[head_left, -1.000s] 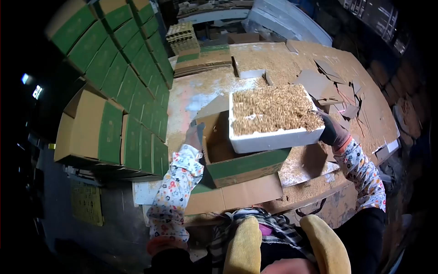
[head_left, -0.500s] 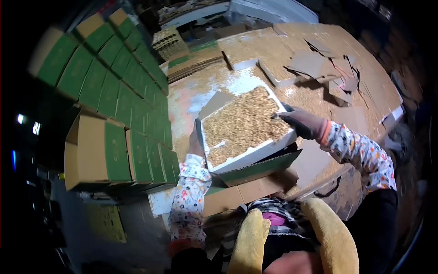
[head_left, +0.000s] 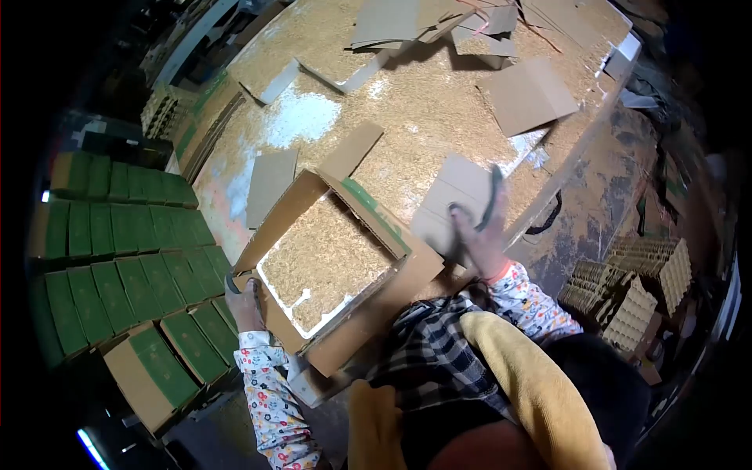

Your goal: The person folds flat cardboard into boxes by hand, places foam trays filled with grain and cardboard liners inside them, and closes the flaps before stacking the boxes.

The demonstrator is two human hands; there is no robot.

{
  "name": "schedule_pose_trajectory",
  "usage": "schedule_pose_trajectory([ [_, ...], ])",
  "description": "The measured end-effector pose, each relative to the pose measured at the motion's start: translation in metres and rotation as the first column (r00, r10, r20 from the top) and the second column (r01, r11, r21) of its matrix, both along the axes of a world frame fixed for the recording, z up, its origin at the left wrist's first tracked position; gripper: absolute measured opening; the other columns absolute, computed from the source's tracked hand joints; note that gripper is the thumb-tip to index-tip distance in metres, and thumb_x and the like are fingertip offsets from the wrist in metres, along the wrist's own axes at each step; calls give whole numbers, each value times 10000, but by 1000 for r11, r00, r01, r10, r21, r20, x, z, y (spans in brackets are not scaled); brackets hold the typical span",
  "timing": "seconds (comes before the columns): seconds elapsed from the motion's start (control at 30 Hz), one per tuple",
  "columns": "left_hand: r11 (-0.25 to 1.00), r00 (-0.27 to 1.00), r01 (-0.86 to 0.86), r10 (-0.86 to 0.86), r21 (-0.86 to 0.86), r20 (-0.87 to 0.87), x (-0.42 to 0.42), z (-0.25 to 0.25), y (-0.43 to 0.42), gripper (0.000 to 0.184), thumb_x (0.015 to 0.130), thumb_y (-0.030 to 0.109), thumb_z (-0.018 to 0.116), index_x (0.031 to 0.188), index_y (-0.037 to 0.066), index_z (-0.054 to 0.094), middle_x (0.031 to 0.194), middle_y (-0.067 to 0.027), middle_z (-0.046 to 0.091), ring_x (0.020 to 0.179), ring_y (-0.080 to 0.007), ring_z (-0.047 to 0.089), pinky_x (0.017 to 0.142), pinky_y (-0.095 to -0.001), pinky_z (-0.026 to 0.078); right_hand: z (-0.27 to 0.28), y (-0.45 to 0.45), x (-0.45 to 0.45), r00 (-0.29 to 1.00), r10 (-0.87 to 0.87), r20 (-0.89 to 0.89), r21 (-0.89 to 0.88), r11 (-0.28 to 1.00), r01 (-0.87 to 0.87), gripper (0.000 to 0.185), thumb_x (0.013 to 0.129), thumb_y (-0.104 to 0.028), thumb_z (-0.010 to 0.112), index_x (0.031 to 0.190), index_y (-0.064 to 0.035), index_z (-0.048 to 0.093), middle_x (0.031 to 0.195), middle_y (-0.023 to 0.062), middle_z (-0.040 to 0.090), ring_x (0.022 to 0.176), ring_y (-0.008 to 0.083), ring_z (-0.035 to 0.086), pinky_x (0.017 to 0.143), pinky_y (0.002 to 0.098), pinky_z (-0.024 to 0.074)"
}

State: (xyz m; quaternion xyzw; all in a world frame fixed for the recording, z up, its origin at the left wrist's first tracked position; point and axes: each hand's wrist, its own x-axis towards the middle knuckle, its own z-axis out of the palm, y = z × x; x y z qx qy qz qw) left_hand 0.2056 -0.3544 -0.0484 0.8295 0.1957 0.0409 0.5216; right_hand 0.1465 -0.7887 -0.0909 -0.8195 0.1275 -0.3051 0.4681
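An open cardboard box (head_left: 364, 305) with a green outer panel stands in front of me at the table's near edge. Inside it sits a white foam box (head_left: 294, 317), filled with tan shavings (head_left: 329, 254) nearly up to its rim. My left hand (head_left: 247, 304), in a glove with dark fingertips, grips the box's left wall. To the right of the box, my right hand (head_left: 479, 231) has its fingers spread and holds nothing. A flat cardboard piece (head_left: 448, 196) lies just beside and partly behind that hand; whether they touch I cannot tell.
Stacked green cartons (head_left: 117, 270) fill the left side. The table (head_left: 407, 102) is strewn with shavings, and cardboard sheets (head_left: 529, 95) lie at its far and right parts. Egg trays (head_left: 630, 309) are piled on the floor at right.
The foam box of shavings has gone down into the cardboard box. My right hand has let go of it and opened; my left hand has shifted to the cardboard wall. The view has turned.
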Motion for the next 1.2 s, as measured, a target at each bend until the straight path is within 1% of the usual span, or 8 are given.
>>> schedule_pose_trajectory([
  [0.33, 930, 993, -112, 96, 351, 65, 2, 24, -45, 282, 822, 176, 620, 1025, -5, 547, 955, -146, 610, 866, -255, 587, 767, -343, 454, 77, 23, 80, 901, 431, -35, -133, 892, -432, 326, 772, -84, 572, 1097, -66, 557, 942, 118, 608, 841, 219, 603, 721, 340, 496],
  [0.47, 785, 977, -96, 193, -611, 95, 12, -13, 23, 396, 883, 348, 523, 1130, 41, 483, 936, -149, 589, 814, -276, 602, 760, -390, 473, 109, 139, 77, 369, 843, -392, -726, -37, -686, 269, 716, -95, 589, 983, -85, 611, 894, 137, 620, 771, 285, 617, 696, 334, 495],
  [0.53, 985, 940, 72, -119, 154, 321, -10, 64, -35, 450, 842, 328, 565, 1186, 64, 445, 981, -162, 555, 903, -276, 572, 799, -409, 467, 85, 176, 56, 56, 656, -753, -409, -399, -821, 186, 722, -116, 593, 897, -89, 650, 829, 137, 643, 768, 302, 624, 712, 359, 491],
  [0.8, 111, 577, 795, -444, 596, -686, -55, 33, -100, 676, 706, 378, 645, 1233, 30, 405, 1155, -257, 498, 987, -339, 552, 862, -393, 443, 64, 147, 68, 298, 557, -776, -335, 37, -941, 668, 750, -287, 616, 1319, -72, 341, 1269, 220, 384, 1162, 400, 390, 957, 423, 349],
  [0.93, 615, 686, 703, -718, 358, -114, -30, 49, -63, 351, 801, 166, 524, 1124, 29, 513, 1075, -200, 557, 1004, -345, 538, 893, -400, 407, 98, 126, 109, -186, 832, -522, 578, 185, -795, 547, 796, -98, 525, 1316, -25, 371, 1266, 226, 437, 1139, 312, 460, 980, 365, 360],
  [1.0, 656, 749, 30, -514, 754, 418, -25, 55, -32, 345, 718, 17, 505, 1063, 3, 504, 988, -187, 547, 923, -342, 532, 794, -432, 432, 125, 92, 115, 360, 886, -293, -307, 269, -913, 509, 822, -36, 485, 1320, -13, 385, 1203, 177, 513, 1072, 209, 512, 934, 307, 407],
  [1.13, 937, 978, -84, 13, -338, -209, -44, -4, -26, 400, 837, 209, 618, 1119, -43, 488, 957, -160, 592, 944, -277, 561, 863, -367, 430, 40, 53, 135, 42, 896, -442, 730, 386, -565, 836, 770, -351, 684, 1361, 54, 252, 1211, 278, 484, 1088, 286, 518, 911, 335, 433],
  [1.2, 983, 988, -151, 148, 100, 42, -54, -49, -74, 559, 813, 353, 649, 1126, -77, 478, 1022, -194, 592, 997, -252, 547, 870, -357, 433, -30, 84, 143, 131, 753, -645, 324, 425, -845, 914, 637, -557, 723, 1232, 77, 439, 1193, 276, 507, 1034, 351, 547, 882, 354, 440],
])
